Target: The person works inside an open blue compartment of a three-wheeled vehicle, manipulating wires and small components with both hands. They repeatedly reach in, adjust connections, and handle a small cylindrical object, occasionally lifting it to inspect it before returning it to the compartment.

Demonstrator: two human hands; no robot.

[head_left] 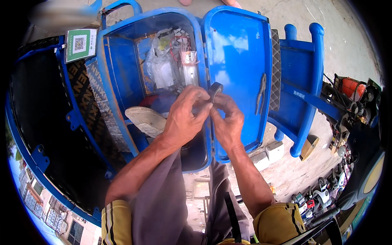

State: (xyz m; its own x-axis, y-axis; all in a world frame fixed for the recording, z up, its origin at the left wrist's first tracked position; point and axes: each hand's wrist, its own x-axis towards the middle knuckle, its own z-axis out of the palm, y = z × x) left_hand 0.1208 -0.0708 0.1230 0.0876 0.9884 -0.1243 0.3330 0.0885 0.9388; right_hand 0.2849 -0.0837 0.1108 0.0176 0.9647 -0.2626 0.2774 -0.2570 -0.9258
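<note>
Both my hands meet over the edge between an open blue metal box and its blue lid. In my right hand is a black roll of tape, held upright by the fingers. My left hand is closed, its thumb and fingertips pinched together right beside the roll. Whatever lies between those fingertips is too small to make out. A pair of pliers with dark handles rests on the lid, to the right of my right hand.
Inside the box are a clear plastic bag, a finned metal unit with wires, and a pale shoe. A black padded panel stands left, a green-and-white card above it. A blue tubular frame and parked vehicles are right.
</note>
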